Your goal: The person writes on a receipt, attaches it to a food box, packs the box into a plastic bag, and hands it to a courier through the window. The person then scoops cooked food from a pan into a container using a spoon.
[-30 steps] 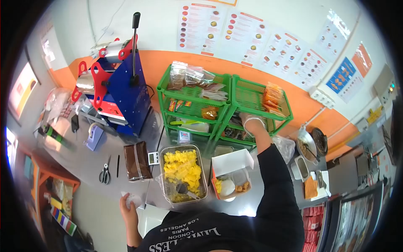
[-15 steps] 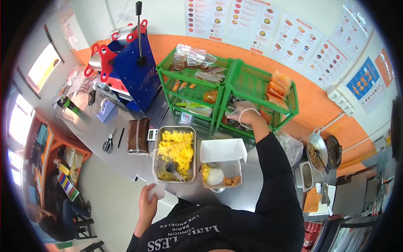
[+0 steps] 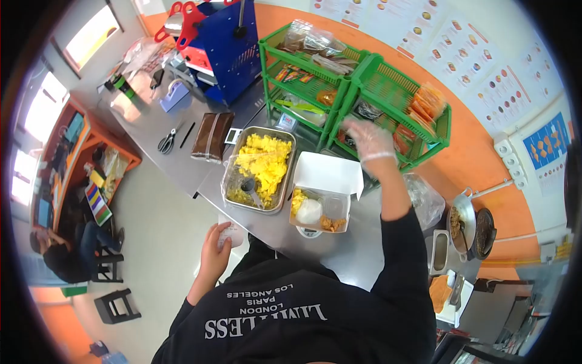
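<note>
My left hand [image 3: 213, 252] is closed on a printed paper slip [image 3: 233, 235], low beside the counter's front edge. My right hand [image 3: 371, 144], in a clear plastic glove, is over the front of the right green basket rack [image 3: 418, 124]. Its fingers look stretched out, and I make out nothing in them. Below that arm, an open white takeaway box [image 3: 327, 173] holds white rice [image 3: 310, 210], yellow scrambled egg [image 3: 297, 202] and fried pieces [image 3: 331, 224]. It sits on a small scale [image 3: 309, 233]. To its left, a metal tray [image 3: 286, 185] contains scrambled egg and a measuring scoop [image 3: 249, 185].
A brown packet [image 3: 212, 138], scissors [image 3: 167, 142] and a blue press machine [image 3: 227, 54] occupy the left side. At right are a pan [image 3: 462, 224], a metal container [image 3: 440, 252] and a plastic bag [image 3: 424, 197]. A person [image 3: 66, 255] sits at far left.
My right hand has drawn back from inside the lower right basket to its front. The view has shifted, moving the counter items up. My left hand still has the slip.
</note>
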A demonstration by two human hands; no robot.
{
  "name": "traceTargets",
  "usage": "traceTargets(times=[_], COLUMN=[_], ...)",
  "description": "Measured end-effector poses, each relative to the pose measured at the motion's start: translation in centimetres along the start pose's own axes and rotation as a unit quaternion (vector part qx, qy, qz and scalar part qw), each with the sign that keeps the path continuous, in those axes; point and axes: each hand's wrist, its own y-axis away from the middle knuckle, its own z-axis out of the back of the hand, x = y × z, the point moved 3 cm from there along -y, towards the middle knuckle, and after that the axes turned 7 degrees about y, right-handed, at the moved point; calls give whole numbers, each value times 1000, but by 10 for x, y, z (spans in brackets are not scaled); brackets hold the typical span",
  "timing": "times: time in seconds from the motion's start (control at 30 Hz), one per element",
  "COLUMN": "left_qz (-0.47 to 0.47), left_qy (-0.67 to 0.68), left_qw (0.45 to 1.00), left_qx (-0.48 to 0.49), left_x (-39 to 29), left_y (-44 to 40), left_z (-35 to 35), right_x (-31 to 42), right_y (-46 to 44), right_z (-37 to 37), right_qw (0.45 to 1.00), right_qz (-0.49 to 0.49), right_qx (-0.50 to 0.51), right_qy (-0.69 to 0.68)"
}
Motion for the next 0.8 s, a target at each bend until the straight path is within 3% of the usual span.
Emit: traceTargets(times=[0.03,0.1,0.13,0.2,0.23,0.3,0.37,0.43,0.47,0.63,0.7,0.77,0.8], left_qz=[5,21,24,15,16,18,31,44,34,-18,-14,-18,-23], left_qy=[1,19,19,-9,-8,-4,17,37,27,-14,54,98,143], left_qw=[1000,1000,1000,999,999,999,998,996,997,997,994,990,984], left_qx=[-5,4,-1,36,33,50,58,68,69,69,95,101,108], left_x=[2,10,13,15,13,9,2,2,5,11,-4,-12,-17], left_y=[3,8,9,11,12,11,13,13,14,12,1,-9,-15], left_z=[-1,-5,-6,-12,-13,-17,-19,-20,-21,-23,-22,-25,-27], right_x=[16,45,47,30,26,27,45,68,70,65,66,63,66], right_y=[13,38,47,72,82,89,99,104,105,109,107,103,103], right_z=[-5,-24,-42,-110,-131,-146,-136,-126,-132,-141,-143,-137,-127], right_qw=[983,979,978,915,915,968,968,955,941,926,923,932,932], right_qz=[-19,71,76,-120,-117,-125,-151,48,74,100,91,-30,-28], right_qx=[16,128,130,311,312,198,197,224,225,249,264,310,310], right_qy=[-182,-140,-142,-228,-228,-87,-23,186,243,266,266,185,185])
